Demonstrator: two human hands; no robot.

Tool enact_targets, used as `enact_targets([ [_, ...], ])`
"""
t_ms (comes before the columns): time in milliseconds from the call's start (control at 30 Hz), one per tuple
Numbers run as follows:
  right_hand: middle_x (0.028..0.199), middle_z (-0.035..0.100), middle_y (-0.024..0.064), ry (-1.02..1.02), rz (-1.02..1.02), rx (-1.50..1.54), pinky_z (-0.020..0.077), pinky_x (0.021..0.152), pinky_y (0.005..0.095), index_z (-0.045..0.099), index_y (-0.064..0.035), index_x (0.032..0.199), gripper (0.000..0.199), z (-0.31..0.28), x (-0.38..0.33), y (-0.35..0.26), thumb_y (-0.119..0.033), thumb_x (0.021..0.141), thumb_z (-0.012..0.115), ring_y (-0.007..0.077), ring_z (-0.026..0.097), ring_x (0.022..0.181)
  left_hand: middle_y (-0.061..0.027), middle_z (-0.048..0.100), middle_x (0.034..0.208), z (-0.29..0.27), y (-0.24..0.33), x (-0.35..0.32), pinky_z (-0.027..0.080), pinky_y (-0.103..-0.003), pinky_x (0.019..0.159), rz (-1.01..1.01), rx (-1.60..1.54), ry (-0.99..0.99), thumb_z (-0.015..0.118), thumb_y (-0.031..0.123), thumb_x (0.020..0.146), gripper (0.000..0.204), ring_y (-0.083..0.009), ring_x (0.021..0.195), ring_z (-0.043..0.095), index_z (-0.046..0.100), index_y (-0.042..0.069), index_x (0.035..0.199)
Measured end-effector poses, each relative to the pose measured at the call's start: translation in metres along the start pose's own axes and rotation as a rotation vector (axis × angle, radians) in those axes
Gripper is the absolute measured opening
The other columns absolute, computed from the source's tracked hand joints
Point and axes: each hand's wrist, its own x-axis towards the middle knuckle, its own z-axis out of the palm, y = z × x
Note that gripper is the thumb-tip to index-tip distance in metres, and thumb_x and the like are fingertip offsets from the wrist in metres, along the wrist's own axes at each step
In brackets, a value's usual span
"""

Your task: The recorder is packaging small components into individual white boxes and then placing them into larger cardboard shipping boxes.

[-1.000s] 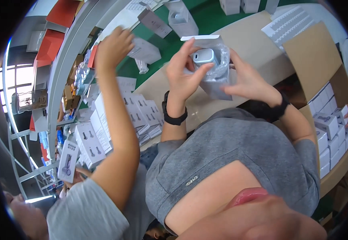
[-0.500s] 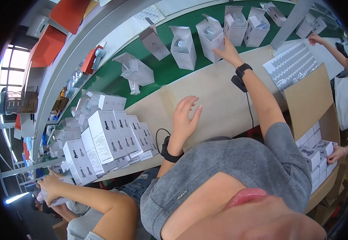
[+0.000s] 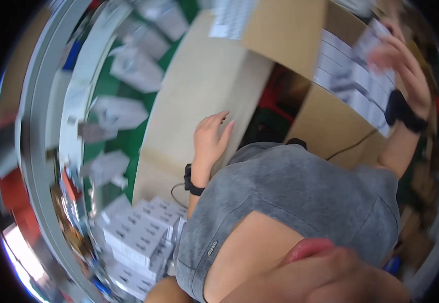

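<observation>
A tan worktop [image 3: 199,96] is being shown running up the middle of the view. A green conveyor strip [image 3: 113,136] is lying just beside it on the left, and blurred white cartons [image 3: 121,112] are being carried on it. White boxes with dark markings [image 3: 138,235] are being kept stacked at lower left. A grey metal rail [image 3: 40,151] is curving along the left rim.

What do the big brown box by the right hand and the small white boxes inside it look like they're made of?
The big brown box looks like corrugated cardboard: matte tan walls and a folded flap. The small white boxes in it, which the right hand reaches into, look like thin printed paperboard with sharp folded edges, though motion blur leaves the finish unclear.
</observation>
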Motion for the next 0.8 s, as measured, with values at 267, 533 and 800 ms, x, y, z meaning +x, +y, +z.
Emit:
enact_targets([
  [267, 0.135, 0.022, 0.0263, 0.133, 0.412, -1.141, 0.0294, 0.098, 0.0406, 0.028, -0.011, 0.133, 0.082, -0.034, -0.046, 0.226, -0.043, 0.068, 0.066, 0.0397, 0.027, 0.123, -0.011, 0.061, 0.081, 0.054, 0.064, 0.064, 0.043, -0.034, 0.074, 0.195, 0.046, -0.211, 0.061, 0.009, 0.075, 0.023, -0.0261, 0.079, 0.057, 0.059, 0.004, 0.097],
  [533, 0.124, 0.037, 0.0223, 0.142, 0.474, -0.876, 0.0359, 0.092, 0.0335, 0.03, -0.0139, 0.131, 0.089, -0.14, 0.001, 0.281, -0.024, 0.056, 0.075, 0.0356, 0.042, 0.11, -0.0107, 0.06, 0.082, 0.072, 0.117, 0.09, 0.042, -0.035, 0.072, 0.339, 0.126, -0.257, 0.063, 0.014, 0.074, 0.023, -0.0275, 0.077, 0.055, 0.058, 0.004, 0.095],
  [800, 0.092, 0.049, 0.0136, 0.266, 0.189, -0.976, 0.0419, 0.077, 0.0365, 0.043, -0.0187, 0.12, 0.068, -0.116, 0.013, 0.214, -0.031, 0.06, 0.073, 0.0327, 0.051, 0.087, -0.0141, 0.058, 0.095, 0.088, 0.161, 0.121, 0.042, -0.037, 0.075, 0.462, 0.109, -0.156, 0.064, 0.009, 0.071, 0.031, -0.0304, 0.086, 0.054, 0.056, 0.001, 0.1],
])
